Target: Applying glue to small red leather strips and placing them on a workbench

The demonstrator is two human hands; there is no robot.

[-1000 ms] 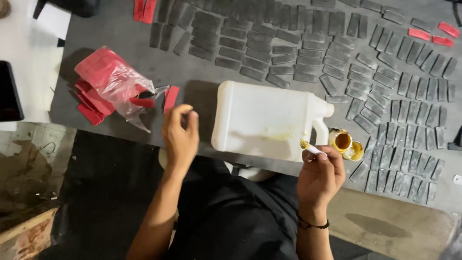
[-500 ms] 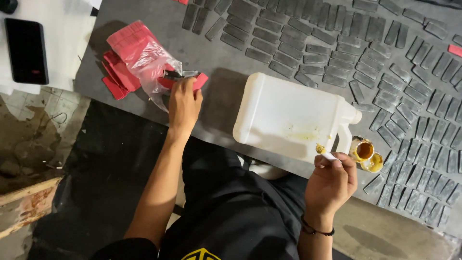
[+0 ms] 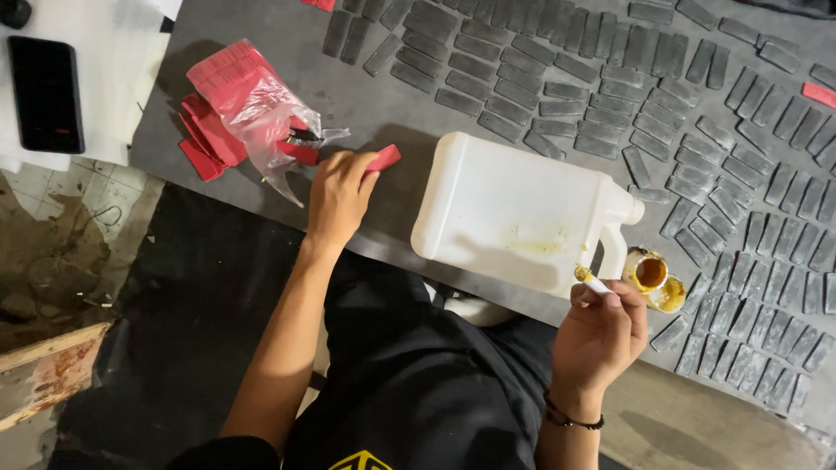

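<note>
My left hand (image 3: 338, 193) grips a small red strip (image 3: 383, 157) just above the grey table (image 3: 366, 96), between the plastic bag of red strips (image 3: 248, 100) and a white jerrycan (image 3: 514, 209) lying on its side. My right hand (image 3: 601, 335) holds a small white stick with a yellow glue-covered tip (image 3: 589, 279) near the jerrycan's handle. A small open tin of yellow-brown glue (image 3: 649, 271) and its lid (image 3: 671, 294) sit just right of that hand.
Several rows of dark grey strips (image 3: 610, 96) cover the table's far and right parts. A few red strips (image 3: 817, 92) lie at the right edge. A black phone (image 3: 45, 91) rests on a white surface at left. My dark-clothed lap (image 3: 418, 383) is below the table edge.
My left hand reached to the bag, then drew back right holding a red strip. The right hand with the stick stayed near the tin. The view shifted slightly.
</note>
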